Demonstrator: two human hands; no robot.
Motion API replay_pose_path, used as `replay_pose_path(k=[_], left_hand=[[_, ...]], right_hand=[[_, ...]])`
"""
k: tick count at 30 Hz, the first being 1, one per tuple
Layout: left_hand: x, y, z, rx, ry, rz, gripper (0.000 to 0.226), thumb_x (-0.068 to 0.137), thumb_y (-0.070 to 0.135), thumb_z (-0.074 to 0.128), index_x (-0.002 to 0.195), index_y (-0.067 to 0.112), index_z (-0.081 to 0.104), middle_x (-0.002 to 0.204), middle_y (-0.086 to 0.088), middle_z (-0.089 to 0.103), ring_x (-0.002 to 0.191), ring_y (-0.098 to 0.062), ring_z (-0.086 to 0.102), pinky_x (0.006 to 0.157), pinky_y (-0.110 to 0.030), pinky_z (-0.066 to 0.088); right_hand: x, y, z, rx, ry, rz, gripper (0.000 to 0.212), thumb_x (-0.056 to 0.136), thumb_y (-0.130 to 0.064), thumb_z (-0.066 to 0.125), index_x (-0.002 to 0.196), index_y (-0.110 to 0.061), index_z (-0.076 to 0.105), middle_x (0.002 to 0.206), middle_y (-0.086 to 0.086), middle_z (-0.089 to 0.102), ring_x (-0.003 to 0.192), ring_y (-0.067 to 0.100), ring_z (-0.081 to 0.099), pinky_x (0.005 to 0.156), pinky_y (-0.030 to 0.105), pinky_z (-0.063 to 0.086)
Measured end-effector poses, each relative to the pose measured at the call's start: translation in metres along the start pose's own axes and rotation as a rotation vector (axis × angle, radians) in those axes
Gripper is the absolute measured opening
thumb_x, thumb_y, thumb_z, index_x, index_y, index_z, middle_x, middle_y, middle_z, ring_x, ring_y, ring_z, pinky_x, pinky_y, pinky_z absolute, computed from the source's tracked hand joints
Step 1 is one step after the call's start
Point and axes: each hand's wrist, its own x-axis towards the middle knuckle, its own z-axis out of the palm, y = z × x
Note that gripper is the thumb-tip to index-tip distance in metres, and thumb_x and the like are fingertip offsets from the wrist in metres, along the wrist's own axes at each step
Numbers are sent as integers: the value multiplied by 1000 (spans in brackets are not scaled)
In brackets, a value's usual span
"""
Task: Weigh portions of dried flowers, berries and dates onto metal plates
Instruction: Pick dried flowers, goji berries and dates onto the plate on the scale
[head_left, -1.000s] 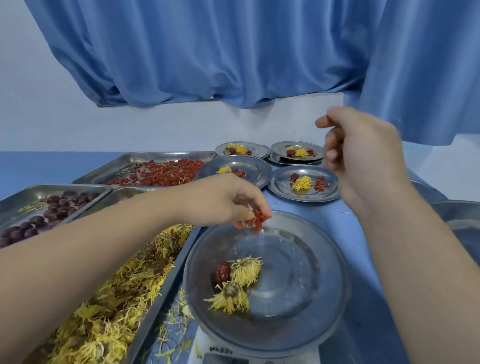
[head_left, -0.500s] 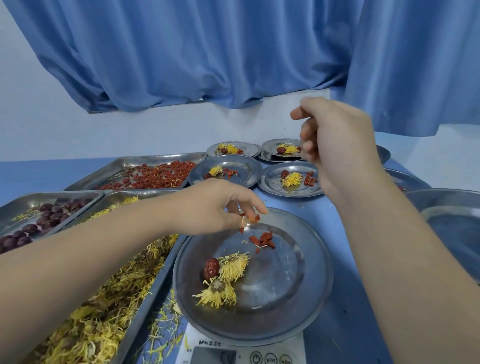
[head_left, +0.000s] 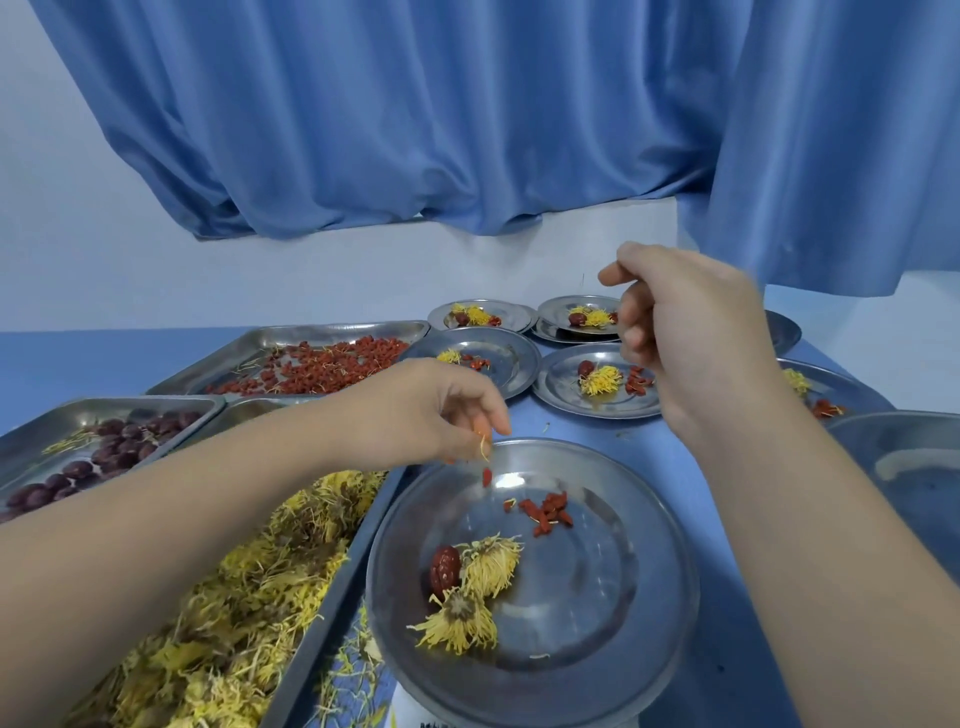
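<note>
Left hand (head_left: 441, 410) is pinching featherlight, shrivelled berries (head_left: 487, 476) at the fingertips (head_left: 501, 426), dribbling them onto the plate (head_left: 623, 597), while right hand (head_left: 685, 332) is hovering clenched, seemingly empty

Occlusions and cut-offs at the weighing spot

The near plate (head_left: 597, 597) is covering almost all of the scale (head_left: 408, 714); only a white sliver is showing, and the bottom edge is cropping it. The left forearm (head_left: 208, 493) is hiding a stretch of the flower tray (head_left: 332, 603), which is also running off the bottom edge. The date tray (head_left: 130, 402) is running off the left edge. The left hand (head_left: 431, 410) fingertips are blurring: can't tell if the yellow petal (head_left: 485, 448) and red berry (head_left: 487, 477) just under them are touching the fingers. The right hand (head_left: 691, 332) is blurring too, with its palm facing away, so can't tell if it's holding anything. It's masking most of the far-right plate (head_left: 784, 332). The right forearm (head_left: 810, 519) is overlapping the side plate (head_left: 831, 384). The right edge is cropping the big dish (head_left: 904, 457).
</note>
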Motion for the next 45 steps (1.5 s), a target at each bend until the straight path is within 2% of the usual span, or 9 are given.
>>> replay_pose_path(k=[4, 10, 13, 17, 21, 29, 33, 36, 45], left_hand=[[5, -39, -34, -154, 126, -124, 22, 84, 1, 70, 90, 22, 73, 83, -2, 71, 69, -17, 67, 68, -29, 58], [22, -109, -85, -154, 509, -287, 18, 83, -2, 69, 93, 13, 69, 77, -4, 70, 63, -11, 68, 55, -14, 49], [41, -140, -96, -72, 617, -364, 22, 82, -6, 67, 94, 12, 67, 90, -9, 69, 72, -15, 64, 59, -20, 50], [60, -175, -95, 75, 505, -464, 29, 85, -7, 61, 98, 18, 67, 100, -1, 64, 79, -6, 55, 62, -21, 40], [70, -194, -97, 64, 452, -494, 29, 85, -7, 62, 99, 17, 68, 102, 1, 67, 93, -17, 62, 73, -28, 47], [66, -204, -89, 374, 433, -552, 18, 94, 27, 53, 79, 20, 60, 78, -4, 66, 72, -19, 59, 60, -29, 41], [60, -198, -90, 168, 389, -534, 40, 99, 44, 47, 92, 9, 64, 89, -11, 69, 81, -27, 64, 75, -37, 48], [49, -180, -91, 16, 352, -512, 33, 99, 46, 45, 107, 17, 60, 103, -2, 67, 92, -22, 66, 77, -35, 51], [-11, -89, -72, -481, 280, -269, 20, 94, 36, 60, 103, 25, 74, 108, 0, 74, 99, -20, 72, 81, -35, 56]], right_hand=[[2, 8, 2, -22, 7, 28, 22, 85, -23, 59, 66, -16, 67, 45, -5, 47, 38, 9, 35, 38, 16, 30], [3, 20, 7, -56, -26, 38, 27, 84, -21, 60, 60, -16, 67, 47, -1, 46, 40, 11, 36, 36, 18, 30], [3, 24, 6, -68, -28, 26, 26, 83, -21, 61, 60, -15, 69, 48, 1, 46, 41, 10, 37, 36, 18, 30], [5, 28, 4, -72, -26, 24, 23, 82, -20, 62, 61, -15, 68, 49, 2, 47, 40, 11, 37, 37, 19, 31], [8, 32, 3, -81, -25, 37, 23, 82, -21, 63, 60, -15, 69, 49, 1, 46, 40, 12, 37, 37, 19, 32], [9, 35, 1, -118, -7, 60, 23, 85, -22, 62, 66, -14, 69, 49, 1, 47, 39, 11, 38, 37, 18, 33], [6, 35, 4, -139, -18, 50, 23, 86, -22, 61, 65, -13, 69, 49, 1, 49, 39, 10, 39, 38, 19, 35], [5, 30, 5, -152, -42, 32, 24, 86, -22, 61, 65, -14, 68, 48, -1, 49, 39, 11, 40, 39, 17, 34], [-12, 5, 8, -523, -187, -101, 26, 87, -28, 61, 65, -16, 69, 50, 0, 60, 42, 9, 49, 40, 21, 41]])
